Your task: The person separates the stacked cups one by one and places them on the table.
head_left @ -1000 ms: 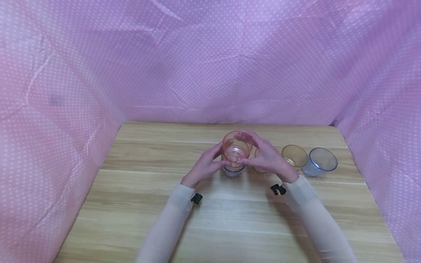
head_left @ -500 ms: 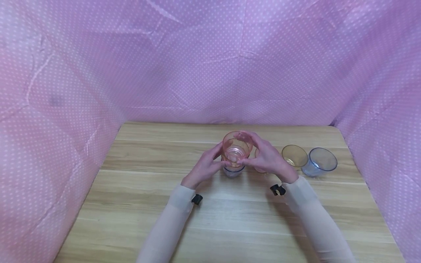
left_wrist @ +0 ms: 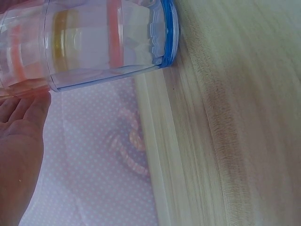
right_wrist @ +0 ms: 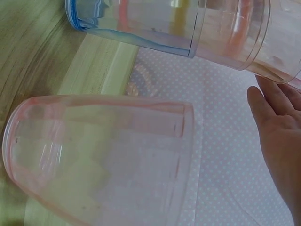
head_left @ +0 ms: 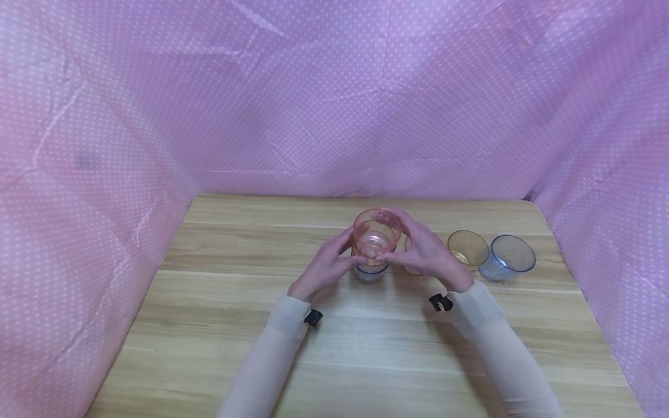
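A stack of nested see-through cups stands upright on the table. Its lowest one is a blue cup [head_left: 370, 275], whose blue base [left_wrist: 170, 33] shows in the left wrist view. Pink and yellow bands of the cups inside show through its wall. Topmost is a pink cup [head_left: 374, 229]. My left hand [head_left: 325, 262] holds the upper stack from the left, thumb in front. From the right, my right hand [head_left: 424, 251] holds it likewise, fingers round the far side. In the wrist views only part of each hand shows, touching the upper cups.
Another pink cup [right_wrist: 108, 150] stands just right of the stack, partly hidden behind my right hand in the head view. Farther right are a yellow cup [head_left: 468, 248] and a second blue cup [head_left: 513, 255]. Pink dotted cloth [head_left: 334, 116] walls surround the wooden table [head_left: 219, 325].
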A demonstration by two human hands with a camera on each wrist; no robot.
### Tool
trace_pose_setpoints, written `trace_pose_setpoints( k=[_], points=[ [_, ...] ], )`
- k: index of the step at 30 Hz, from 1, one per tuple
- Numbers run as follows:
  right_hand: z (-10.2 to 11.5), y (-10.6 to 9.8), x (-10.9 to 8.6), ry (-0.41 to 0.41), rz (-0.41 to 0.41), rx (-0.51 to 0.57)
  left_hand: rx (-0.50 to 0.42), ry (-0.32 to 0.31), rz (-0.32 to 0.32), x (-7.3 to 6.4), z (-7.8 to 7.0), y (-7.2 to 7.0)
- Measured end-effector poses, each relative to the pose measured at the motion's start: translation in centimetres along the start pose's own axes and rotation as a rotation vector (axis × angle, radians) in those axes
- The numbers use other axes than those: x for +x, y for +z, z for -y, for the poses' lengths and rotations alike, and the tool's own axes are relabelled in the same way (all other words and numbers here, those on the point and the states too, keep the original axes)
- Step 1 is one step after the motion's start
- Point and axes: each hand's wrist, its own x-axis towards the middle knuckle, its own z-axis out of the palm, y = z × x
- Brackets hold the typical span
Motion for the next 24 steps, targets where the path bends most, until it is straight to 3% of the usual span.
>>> trace_pose_setpoints(
  k=[9,13,18,24],
  points=[
    [-0.02,0.02,-0.12,-0.024,-0.024,-0.025,0.0,-0.005,-0.001,0.0,0.03,0.13],
    [-0.07,0.05,-0.19,-0.015,-0.026,0.018,0.009,-0.013,-0.007,-0.03,-0.03,0.16],
    [-0.23,0.17,-0.34,0.053,-0.028,0.118,0.013,-0.026,-0.005,-0.09,-0.02,0.25],
    [-0.05,0.24,-0.59,0.101,-0.059,0.136,0.012,-0.027,-0.004,-0.09,0.08,0.42]
  ],
)
